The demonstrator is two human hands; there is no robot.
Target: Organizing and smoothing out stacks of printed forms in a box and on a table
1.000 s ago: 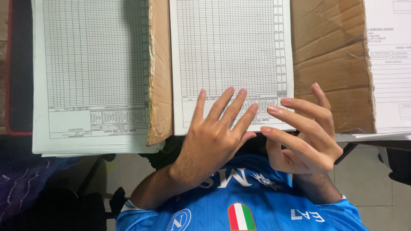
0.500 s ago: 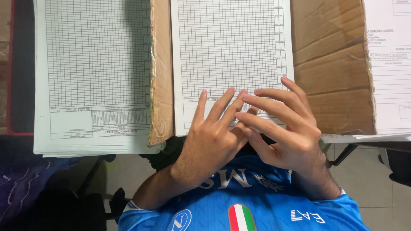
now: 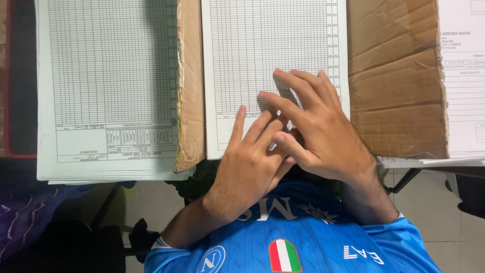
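Note:
My left hand (image 3: 247, 162) lies flat with fingers spread at the near edge of a white gridded form sheet (image 3: 268, 55) in the middle. My right hand (image 3: 321, 134) lies across the left hand's fingertips, its fingers apart and reaching further onto the same sheet. Neither hand holds anything. The sheet's lower right corner is hidden under the hands.
A second stack of gridded forms (image 3: 106, 86) lies to the left, with a brown cardboard edge (image 3: 189, 86) between the two stacks. A crumpled cardboard panel (image 3: 399, 76) sits to the right, then more printed sheets (image 3: 465, 86). Tiled floor (image 3: 439, 217) shows below the table edge.
My right hand has moved left and forward, from beside the left hand to lying over its fingers and onto the sheet. The left hand has barely shifted.

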